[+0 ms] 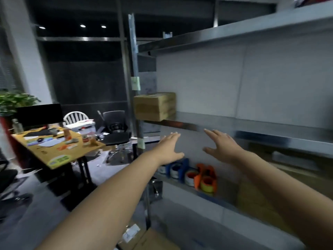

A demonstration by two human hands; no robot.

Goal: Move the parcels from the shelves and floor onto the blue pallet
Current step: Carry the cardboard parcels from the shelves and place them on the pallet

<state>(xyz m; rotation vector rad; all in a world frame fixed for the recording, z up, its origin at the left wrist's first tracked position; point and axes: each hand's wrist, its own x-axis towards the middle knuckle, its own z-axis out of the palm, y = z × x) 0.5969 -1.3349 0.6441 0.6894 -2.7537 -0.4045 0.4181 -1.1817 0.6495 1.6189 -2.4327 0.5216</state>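
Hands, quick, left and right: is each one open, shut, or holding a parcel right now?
Left hand: open, fingers straight, holding nothing.
Right hand: open, fingers straight, holding nothing.

Brown cardboard parcel (154, 106) upright at the left end of the steel shelf (252, 124), overhanging its front edge

Motion blur leaves the print on the shelf parcel (155, 106) unreadable and the clutter on the counter (43, 154) unidentifiable. The wrist of the left hand (168, 147) hides part of a blue tape dispenser (180, 168). The bottom edge crops a cardboard parcel (153, 239).
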